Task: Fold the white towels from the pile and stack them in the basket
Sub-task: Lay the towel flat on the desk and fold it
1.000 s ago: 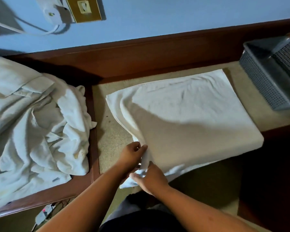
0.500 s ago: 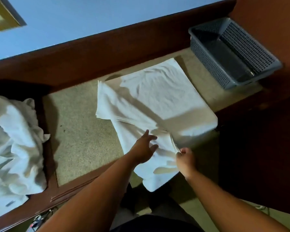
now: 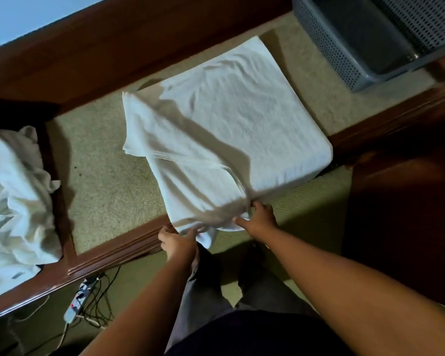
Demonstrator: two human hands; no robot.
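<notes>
Beige tabletop (image 3: 100,181), dark wood frame. Towel (image 3: 231,129) lies mid-table, partly folded, near end hanging over the front edge. I read both forearms stretched forward, close together. Left hand (image 3: 176,244) at the near left corner: thumb on top, fingers curled under, pinching cloth. Right hand (image 3: 261,219) at the near right edge, fingers curled round the fold. Pile (image 3: 13,191) far left; basket (image 3: 344,47) far right, apart from the towel.

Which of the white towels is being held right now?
The towel spread flat on the table: the left hand and the right hand grip its near edge. The others lie crumpled in the pile at the left, untouched.
</notes>
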